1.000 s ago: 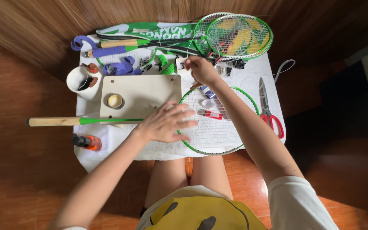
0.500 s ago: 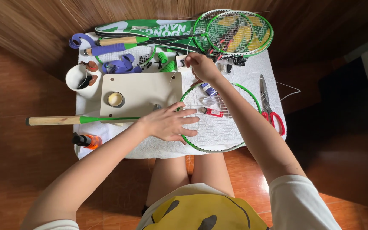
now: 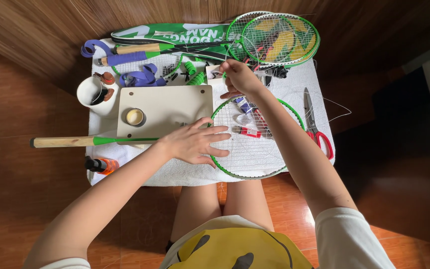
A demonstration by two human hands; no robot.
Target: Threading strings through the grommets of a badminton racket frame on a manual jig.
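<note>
Fingers of the left hand (image 3: 195,143) lie spread flat on the green racket (image 3: 255,149), pinning its strung head to the tabletop (image 3: 319,79). Just beyond them, the right hand (image 3: 240,77) pinches a thin string (image 3: 324,102) above the frame's far rim; red-handled scissors (image 3: 314,124) lie farther right.

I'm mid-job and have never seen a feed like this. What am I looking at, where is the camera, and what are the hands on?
This is one view, from a camera worn on a person's head, looking down at their own bare arms over a small table covered by a white towel. The left hand presses flat on a green-framed racket with a wooden handle. The right hand is raised at the racket's far rim, pinching something too thin to tell, perhaps string. Around them lie red-handled scissors, a beige board with a tape roll, a white cup, more rackets and a green cover.
</note>
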